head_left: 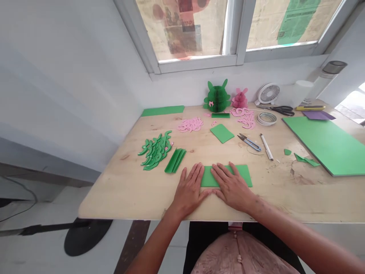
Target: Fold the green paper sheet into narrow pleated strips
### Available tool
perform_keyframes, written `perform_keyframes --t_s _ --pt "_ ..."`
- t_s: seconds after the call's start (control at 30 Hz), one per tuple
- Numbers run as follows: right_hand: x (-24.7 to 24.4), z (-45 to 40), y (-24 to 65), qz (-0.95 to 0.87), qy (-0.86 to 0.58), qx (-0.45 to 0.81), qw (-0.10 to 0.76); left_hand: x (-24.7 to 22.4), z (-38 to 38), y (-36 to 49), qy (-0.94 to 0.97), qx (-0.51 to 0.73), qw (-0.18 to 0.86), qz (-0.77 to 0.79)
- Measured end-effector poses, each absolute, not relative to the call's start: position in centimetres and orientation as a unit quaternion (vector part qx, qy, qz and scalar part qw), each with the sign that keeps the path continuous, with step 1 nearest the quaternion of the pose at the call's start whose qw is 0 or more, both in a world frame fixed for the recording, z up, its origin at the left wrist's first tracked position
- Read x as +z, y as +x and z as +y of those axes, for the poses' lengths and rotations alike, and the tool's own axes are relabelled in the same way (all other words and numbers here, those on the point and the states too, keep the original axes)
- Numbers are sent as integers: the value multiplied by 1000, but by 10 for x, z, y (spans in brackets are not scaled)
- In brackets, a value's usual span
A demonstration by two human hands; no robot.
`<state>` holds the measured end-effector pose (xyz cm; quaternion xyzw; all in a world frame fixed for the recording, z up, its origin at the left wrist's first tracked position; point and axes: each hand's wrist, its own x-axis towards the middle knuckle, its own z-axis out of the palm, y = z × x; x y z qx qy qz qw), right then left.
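Note:
My left hand (pixel 189 189) and my right hand (pixel 231 186) lie flat, fingers spread, on a green paper sheet (pixel 241 176), covering its middle. Neither hand grips it. The sheet looks folded, though its layers are hard to tell. Left of my hands lies a stack of pleated green paper (pixel 175 160), beside a heap of wavy green paper cutouts (pixel 155 151). A small green paper rectangle (pixel 221 133) sits farther ahead. To the right of my right hand stand thread snips (pixel 249 142) and a white marker (pixel 266 146), both out of reach of my fingers.
The wooden table (pixel 128 194) carries pink paper cutouts (pixel 190 124), a green honeycomb paper figure (pixel 217 97), a pink one (pixel 240 99), scissors (pixel 282 110), a tape roll (pixel 266 118), a small fan (pixel 268 93) and a large green sheet (pixel 325 144). A wall and window border its far side.

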<state>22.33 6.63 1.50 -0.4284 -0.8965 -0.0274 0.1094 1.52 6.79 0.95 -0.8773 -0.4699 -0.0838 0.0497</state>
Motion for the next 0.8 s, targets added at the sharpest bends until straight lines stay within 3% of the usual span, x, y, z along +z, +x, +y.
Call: perform_keyframes --t_s 0.4,0.8 --pt "19 69 179 -892 -426 55 140 1 69 14 -887 -54 75 -452" --pt "10 52 238 -865 -492 -17 95 3 69 14 -880 -79 48 -467"
